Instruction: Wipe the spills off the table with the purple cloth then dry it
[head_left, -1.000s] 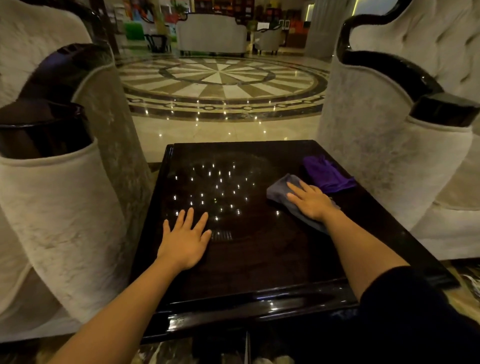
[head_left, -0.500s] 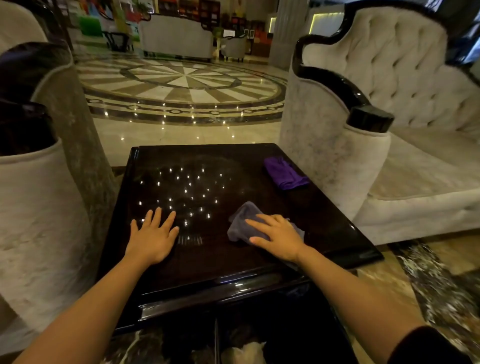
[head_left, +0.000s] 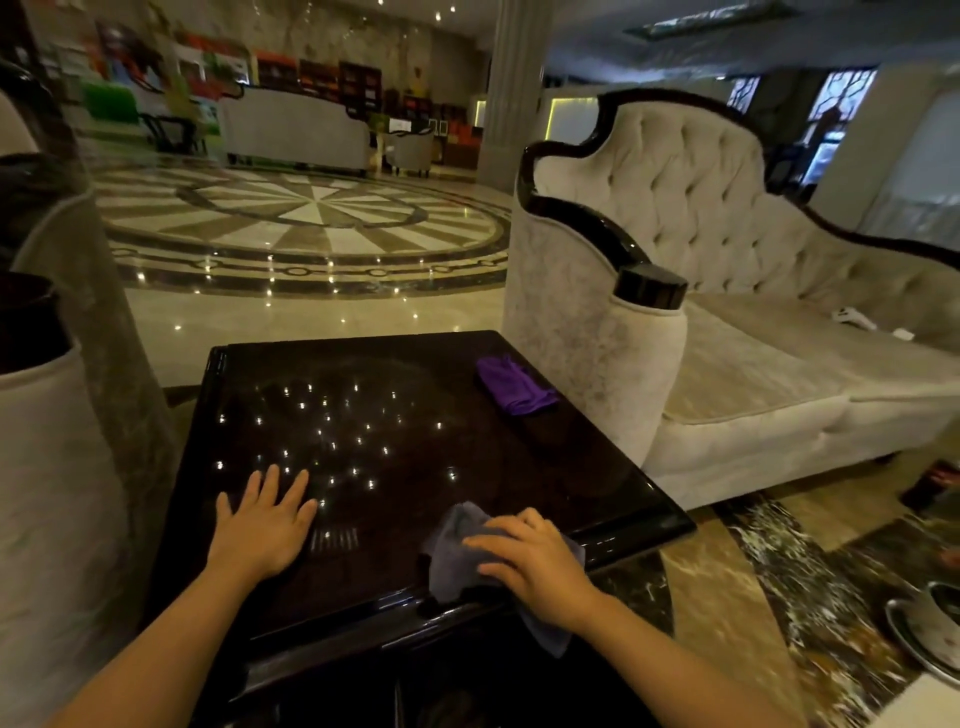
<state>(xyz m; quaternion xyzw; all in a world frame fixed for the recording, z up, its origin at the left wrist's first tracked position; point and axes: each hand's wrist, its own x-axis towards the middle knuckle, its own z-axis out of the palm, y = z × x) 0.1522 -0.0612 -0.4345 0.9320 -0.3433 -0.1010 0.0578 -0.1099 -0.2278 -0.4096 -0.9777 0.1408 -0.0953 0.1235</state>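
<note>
A dark glossy square table (head_left: 415, 447) reflects many ceiling lights. The purple cloth (head_left: 514, 385) lies crumpled at the table's far right corner, untouched. My right hand (head_left: 535, 564) presses down on a grey-blue cloth (head_left: 454, 551) at the table's near right edge, and part of that cloth hangs over the edge. My left hand (head_left: 265, 525) rests flat on the near left of the tabletop, fingers spread, holding nothing. No spill is visible on the surface.
A cream tufted sofa (head_left: 727, 322) with a black-trimmed arm stands close to the table's right side. Another cream armchair arm (head_left: 47, 467) flanks the left. A patterned marble floor (head_left: 311, 228) stretches beyond. A metal bin (head_left: 930, 629) sits at lower right.
My right hand has dragged the grey-blue cloth from beside the purple cloth toward me to the near right edge. The view has swung right. My left hand stays planted.
</note>
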